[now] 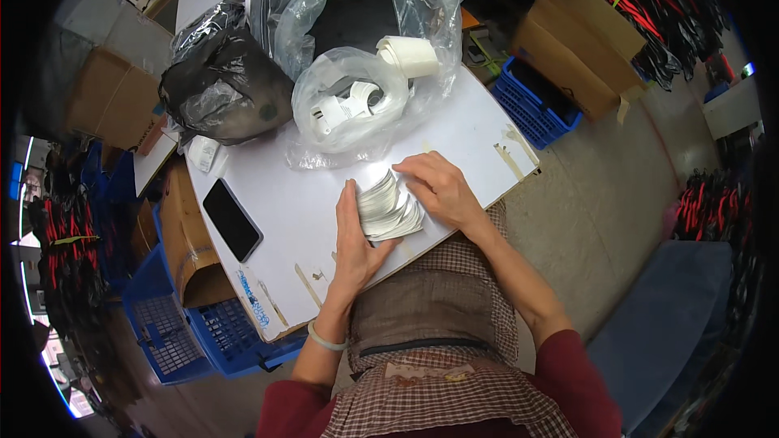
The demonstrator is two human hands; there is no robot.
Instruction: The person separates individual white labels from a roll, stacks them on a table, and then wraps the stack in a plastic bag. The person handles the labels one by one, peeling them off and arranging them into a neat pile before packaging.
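A fanned stack of white paper labels [387, 209] lies on the white table near its front edge. My left hand [354, 239] cups the left side of this stack, its fingers straight along the edge and its thumb bent round the near end. At the upper right of the labels is my right hand [439, 186], with curled fingers whose tips touch the stack's edge. Just beyond them, a clear plastic bag [306, 105] with a rolled-down rim holds more white labels [341, 113]. A white roll [410, 57] rests against the bag's far right side.
A black phone [233, 220] lies at the table's left. Behind it stands a stuffed black plastic bag [231, 89], beside a large clear-lined bag [288, 32]. Blue crates [166, 332] and cardboard boxes [191, 227] stand left of the table; another blue crate [531, 105] is at right.
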